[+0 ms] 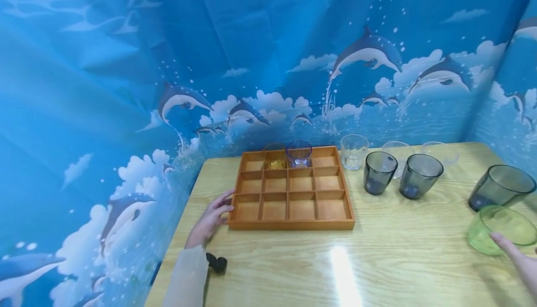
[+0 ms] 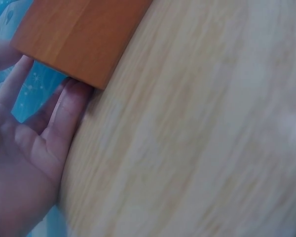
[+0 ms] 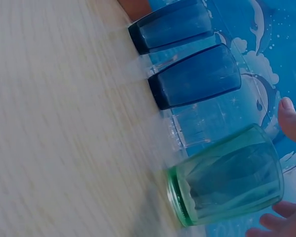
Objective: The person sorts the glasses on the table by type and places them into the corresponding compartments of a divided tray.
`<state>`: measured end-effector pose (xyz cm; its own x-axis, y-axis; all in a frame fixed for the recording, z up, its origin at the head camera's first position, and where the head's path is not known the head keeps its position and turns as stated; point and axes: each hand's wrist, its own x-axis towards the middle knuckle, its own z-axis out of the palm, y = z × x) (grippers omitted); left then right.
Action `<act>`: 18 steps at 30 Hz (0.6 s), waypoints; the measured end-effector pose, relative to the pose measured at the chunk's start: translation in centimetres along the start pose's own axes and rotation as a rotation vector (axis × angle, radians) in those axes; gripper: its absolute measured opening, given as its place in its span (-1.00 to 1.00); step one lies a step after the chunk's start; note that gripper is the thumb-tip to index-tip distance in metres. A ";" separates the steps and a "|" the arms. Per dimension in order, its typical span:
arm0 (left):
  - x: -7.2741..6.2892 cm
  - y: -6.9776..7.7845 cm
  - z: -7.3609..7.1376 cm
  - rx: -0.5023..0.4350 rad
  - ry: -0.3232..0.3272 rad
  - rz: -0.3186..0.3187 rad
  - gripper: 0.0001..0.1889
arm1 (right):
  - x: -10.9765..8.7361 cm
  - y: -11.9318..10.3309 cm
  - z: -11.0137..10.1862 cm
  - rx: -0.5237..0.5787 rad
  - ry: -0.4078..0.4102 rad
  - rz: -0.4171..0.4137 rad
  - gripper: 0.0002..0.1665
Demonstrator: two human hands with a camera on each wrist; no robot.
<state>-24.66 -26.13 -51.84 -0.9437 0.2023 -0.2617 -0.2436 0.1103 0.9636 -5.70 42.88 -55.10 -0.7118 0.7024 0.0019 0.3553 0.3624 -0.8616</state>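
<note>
My left hand point(image 1: 209, 221) rests against the left side of a wooden divided tray point(image 1: 289, 225), its fingers fairly straight along the edge. In the tray's back row stand a yellow glass point(image 1: 275, 163) in the second compartment from the left and a blue-rimmed glass point(image 1: 299, 161) in the third. At the far right, my right hand point(image 1: 520, 264) is beside a green glass point(image 1: 480, 238) standing upright on the table. In the right wrist view its thumb point(image 3: 292, 123) and fingers point(image 3: 276, 223) are spread near the rim.
Right of the tray stand two grey glasses point(image 1: 376, 181) with several clear glasses point(image 1: 354, 158) behind them. Another grey glass point(image 1: 488, 195) is just behind the green one. A blue dolphin-print curtain point(image 1: 268, 55) borders the wooden table point(image 1: 285, 269) at the back and sides.
</note>
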 end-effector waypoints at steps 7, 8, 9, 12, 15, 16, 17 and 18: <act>0.0 0.0 -0.1 0.013 0.001 0.003 -0.46 | -2.8 -4.8 0.5 0.046 0.041 0.160 0.10; 0.0 0.0 -0.1 0.015 0.002 0.002 -0.47 | -3.0 -5.1 0.5 0.057 0.034 0.160 0.10; 0.0 -0.1 -0.1 0.014 0.004 -0.002 -0.47 | -3.1 -5.3 0.5 0.059 0.028 0.165 0.10; 0.0 -0.1 -0.1 0.015 0.009 -0.006 -0.47 | -3.1 -5.4 0.5 0.068 0.034 0.168 0.07; 0.0 -0.1 -0.2 0.022 0.004 0.000 -0.46 | -3.0 -5.3 0.7 0.062 0.059 0.148 0.06; 0.0 -0.1 -0.2 0.024 0.002 0.003 -0.46 | -2.9 -5.2 0.8 0.075 0.065 0.143 0.06; 0.0 -0.1 -0.2 0.027 0.001 0.004 -0.46 | -2.8 -5.1 0.9 0.088 0.070 0.138 0.05; 0.0 -0.1 -0.1 0.029 0.001 0.005 -0.46 | -2.7 -5.1 0.9 0.104 0.063 0.136 0.06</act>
<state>-24.67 -26.28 -51.96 -0.9450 0.2022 -0.2572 -0.2326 0.1374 0.9628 -6.13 38.53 -51.19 -0.6211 0.7787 -0.0890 0.3786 0.1987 -0.9040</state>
